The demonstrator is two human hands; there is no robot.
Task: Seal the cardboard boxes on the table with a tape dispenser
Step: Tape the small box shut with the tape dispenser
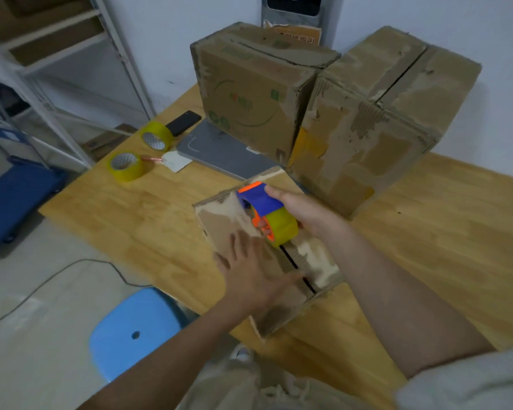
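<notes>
- Small cardboard box [219,220] near the tabletop [137,220] front edge, blurred, seam partly hidden.
- Left hand [255,273]: grip apart, flat on box top.
- Right hand [305,211]: grip clamped on tape dispenser [267,211], over seam, fingertips hidden.
- Two tall boxes [367,113] toward back edge.

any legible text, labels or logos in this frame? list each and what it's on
None can be read.
Left back box: green and red printed logo and symbols, too blurred.
Orange label behind that box: print too blurred.
Paper slip on the table: too small.
Tape dispenser: no text visible.
</notes>
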